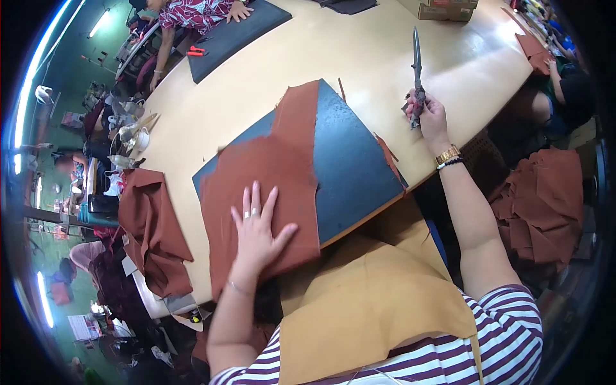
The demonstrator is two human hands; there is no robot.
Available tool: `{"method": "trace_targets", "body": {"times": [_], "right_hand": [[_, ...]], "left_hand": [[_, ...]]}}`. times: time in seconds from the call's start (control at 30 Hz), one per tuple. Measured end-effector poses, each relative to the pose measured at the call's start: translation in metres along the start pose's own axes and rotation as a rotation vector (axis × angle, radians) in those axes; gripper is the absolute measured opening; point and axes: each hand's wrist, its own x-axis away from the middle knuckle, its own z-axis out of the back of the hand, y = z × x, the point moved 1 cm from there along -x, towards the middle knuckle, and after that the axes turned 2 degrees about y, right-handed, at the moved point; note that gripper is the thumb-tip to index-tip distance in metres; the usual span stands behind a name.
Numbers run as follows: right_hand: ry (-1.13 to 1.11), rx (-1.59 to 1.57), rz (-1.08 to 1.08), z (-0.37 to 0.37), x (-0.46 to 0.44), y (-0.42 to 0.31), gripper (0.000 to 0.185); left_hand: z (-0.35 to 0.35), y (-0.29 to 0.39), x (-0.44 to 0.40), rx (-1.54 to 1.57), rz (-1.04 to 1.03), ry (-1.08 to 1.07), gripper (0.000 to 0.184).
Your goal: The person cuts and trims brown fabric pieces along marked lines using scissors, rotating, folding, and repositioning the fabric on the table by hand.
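Observation:
My left hand (258,231) lies flat with spread fingers on a rust-brown fabric piece (256,163); a ring shows on one finger. The fabric covers the left part of a dark blue board (346,173) and hangs over the table's front edge. Off to the right, above the table, my right hand (428,115) is closed around the handles of dark metal scissors (417,61), whose blades point away from me. Thin brown scraps (387,154) lie at the board's right corner.
Another brown fabric piece (154,224) drapes over the table's left edge. A dark board (237,32) with a red-handled tool (196,51) lies at the back, near a co-worker's hand. Cardboard boxes (446,9) stand at the back; brown fabric (542,205) is heaped at right.

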Motion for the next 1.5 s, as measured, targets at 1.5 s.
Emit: {"method": "trace_targets", "body": {"times": [1.5], "right_hand": [[0.042,0.021,-0.048,0.003,-0.005,-0.003,0.027]], "left_hand": [[0.021,-0.158,0.033,-0.218,0.270,0.074,0.095]]}}
